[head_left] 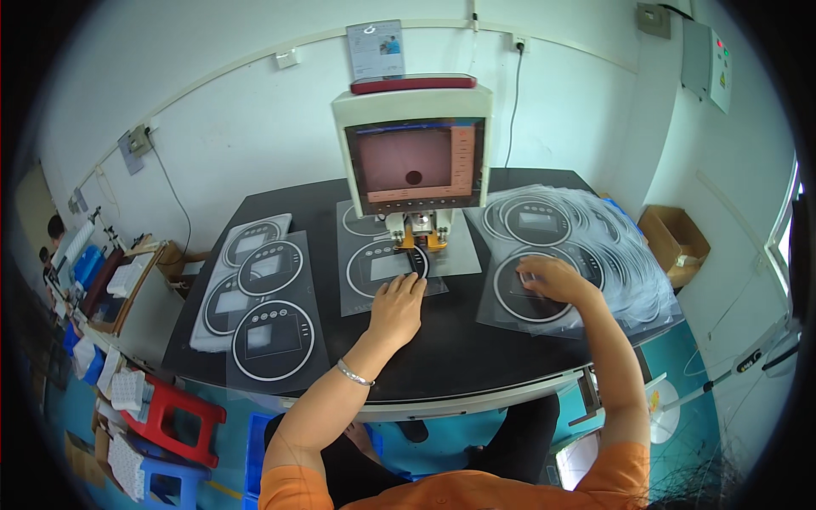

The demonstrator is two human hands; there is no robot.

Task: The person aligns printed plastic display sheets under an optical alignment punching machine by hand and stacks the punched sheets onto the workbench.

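Observation:
My left hand lies flat on a clear plastic sheet printed with black rings, holding it under the head of a white bench machine with a screen. My right hand rests fingers-down on the top sheet of a thick pile of the same clear ringed sheets at the right of the black table. A second pile of ringed sheets lies at the table's left, away from both hands.
A red stool and a blue stool stand at the lower left beside trays of white parts. A cardboard box sits on the floor at right. A side bench with boxes is at left, with a person beyond it.

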